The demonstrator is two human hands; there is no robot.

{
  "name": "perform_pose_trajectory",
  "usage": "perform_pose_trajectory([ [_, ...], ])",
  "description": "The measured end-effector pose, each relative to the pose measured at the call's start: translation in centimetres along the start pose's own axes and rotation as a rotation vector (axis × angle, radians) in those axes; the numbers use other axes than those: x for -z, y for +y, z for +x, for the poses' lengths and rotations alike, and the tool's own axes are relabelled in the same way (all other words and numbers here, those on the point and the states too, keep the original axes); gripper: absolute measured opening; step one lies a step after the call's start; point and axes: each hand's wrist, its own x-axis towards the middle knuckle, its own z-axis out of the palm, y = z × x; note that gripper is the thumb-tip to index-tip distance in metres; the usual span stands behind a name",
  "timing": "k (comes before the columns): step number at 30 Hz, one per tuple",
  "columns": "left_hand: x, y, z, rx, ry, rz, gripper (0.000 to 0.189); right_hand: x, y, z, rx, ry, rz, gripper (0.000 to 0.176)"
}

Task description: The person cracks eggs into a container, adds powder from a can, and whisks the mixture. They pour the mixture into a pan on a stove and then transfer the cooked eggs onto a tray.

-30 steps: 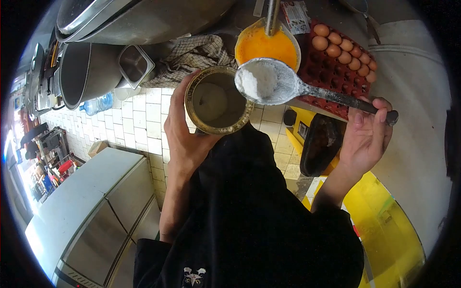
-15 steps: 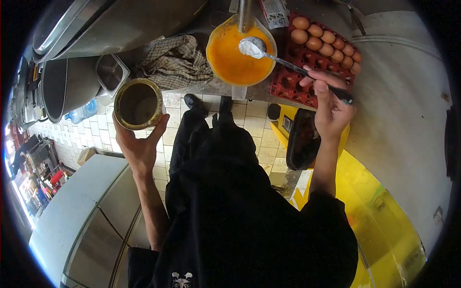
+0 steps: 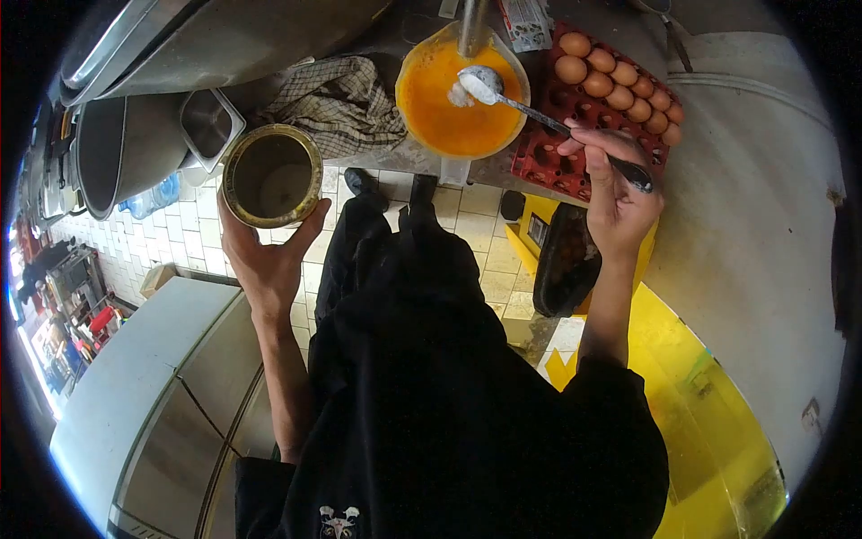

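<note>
– Judging from the grips, where is a slip most to be feared?
– At the spoon (image 3: 539, 112). Its handle end is pinched between the thumb and fingers of the right hand (image 3: 615, 193). The bowl, laden with white powder (image 3: 474, 85), is held over the yellow liquid in the orange jug (image 3: 452, 154), just beside a metal shaft (image 3: 473, 22) that stands in it. Were the bowl knocked against that shaft, powder could be scattered onto the counter or the red egg tray (image 3: 548, 153) next to the jug.
– And the tin can (image 3: 272, 175)?
– It is clasped from below by the left hand (image 3: 265, 260), fingers wrapped round its wall, mouth upward. It is held beyond the counter edge, above the tiled floor and near the checked cloth (image 3: 337, 103). With attention given to the spoon, the can could be tilted unnoticed and its contents shed onto the floor.
– Is anything else endangered?
– The eggs (image 3: 620, 76) lie close to the right hand and might be jostled by a careless movement.
</note>
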Motion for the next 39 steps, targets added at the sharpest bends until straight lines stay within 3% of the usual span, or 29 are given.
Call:
perform_pose_trajectory([
  [7,0.1,0.3,-0.2,0.049,-0.004,-0.010,0.071,-0.3,-0.5,-0.1,-0.099,0.035,0.044,0.013],
  [12,0.1,0.3,-0.2,0.001,-0.009,-0.025,0.072,-0.1,-0.5,-0.2,-0.069,0.016,0.017,0.015],
  [18,0.1,0.2,-0.3,-0.030,-0.029,-0.027,0.074,0.1,-0.4,-0.7,-0.188,0.076,0.110,0.019],
  [21,-0.1,0.7,-0.1,-0.024,-0.047,-0.049,0.074,0.4,0.2,-0.6,-0.218,0.157,0.220,0.023],
  [25,-1.0,1.0,0.4,-0.024,-0.119,-0.058,0.077,1.1,-0.4,0.0,-0.374,0.409,0.626,0.025],
  [29,-2.1,2.0,1.1,-0.193,-0.192,0.020,0.084,2.2,-2.3,0.7,-0.313,0.307,0.811,0.026],
  [36,-3.2,5.4,2.3,-0.386,-0.269,0.024,0.080,0.4,-6.0,2.5,-0.339,-0.039,0.678,0.019],
  [39,-4.3,6.4,2.7,-0.388,-0.321,-0.068,0.086,-1.2,-5.8,2.7,-0.266,-0.099,0.625,0.040],
])
